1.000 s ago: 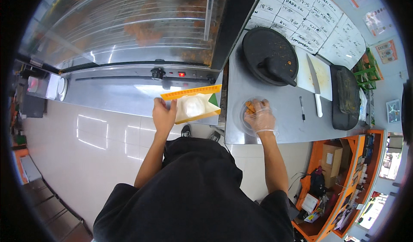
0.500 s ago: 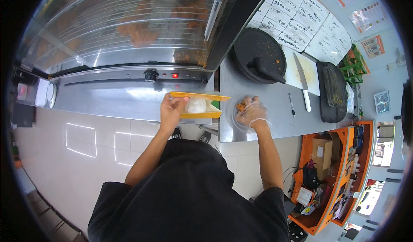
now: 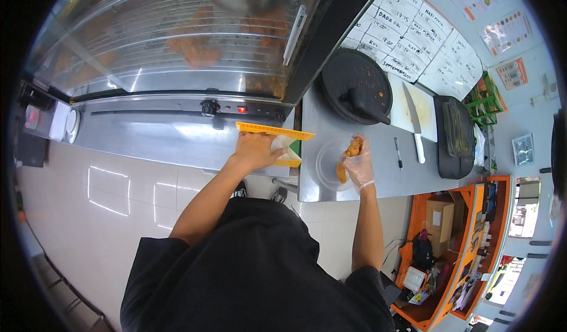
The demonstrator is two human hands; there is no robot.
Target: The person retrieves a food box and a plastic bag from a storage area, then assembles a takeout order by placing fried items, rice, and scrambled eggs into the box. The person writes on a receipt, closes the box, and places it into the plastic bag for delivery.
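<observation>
My left hand [image 3: 257, 149] is inside the open yellow food box [image 3: 276, 131], thumb toward its right end and fingers largely hidden by the raised lid. It appears to hold the box at the ledge's right end. The white wrapped lump inside is covered by the hand. In a clear plastic glove, my right hand [image 3: 360, 164] grips a long piece of fried chicken [image 3: 352, 149] between thumb and fingers. Below the chicken, a clear round plastic bowl [image 3: 323, 162] stands on the steel counter [image 3: 381, 155].
A black stone mortar with its pestle [image 3: 357, 87] sits farther back. Right of it are a white cutting board [image 3: 428, 113], a knife [image 3: 416, 125], a pen [image 3: 398, 153] and a black tray [image 3: 452, 137]. The glass warming cabinet [image 3: 177, 43] rises at far left.
My right hand has lifted the chicken piece from the bowl, slightly rightward. My left hand has shifted from the box's left edge into it, now covering the white lump.
</observation>
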